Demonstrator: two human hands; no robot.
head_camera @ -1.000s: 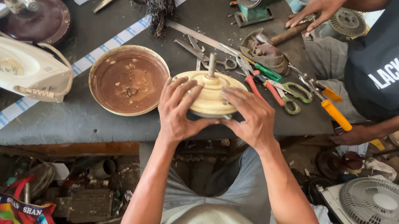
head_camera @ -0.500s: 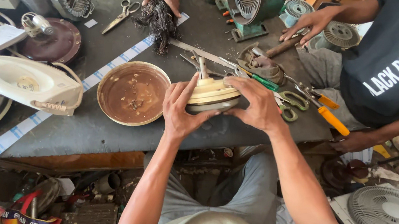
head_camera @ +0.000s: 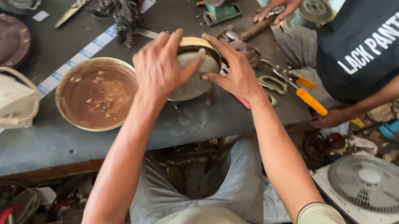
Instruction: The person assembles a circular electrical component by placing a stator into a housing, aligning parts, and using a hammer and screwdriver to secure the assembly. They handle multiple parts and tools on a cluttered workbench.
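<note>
At the tabletop [head_camera: 112, 137] centre, a round metal housing [head_camera: 195, 72] is gripped tilted by the left hand [head_camera: 159, 66] and right hand [head_camera: 235, 73]; it could be dropped onto the brown dish [head_camera: 95, 94] at nine o'clock.

Both hands grip a round cream-rimmed metal housing [head_camera: 193, 70] tilted above the grey bench [head_camera: 112, 137]: left hand [head_camera: 159, 66] over its top, right hand [head_camera: 236, 70] at its side. A rusty brown dish [head_camera: 96, 93] lies just beside it. Another person's hand [head_camera: 283, 2] rests near a wound coil [head_camera: 315, 9].
</note>
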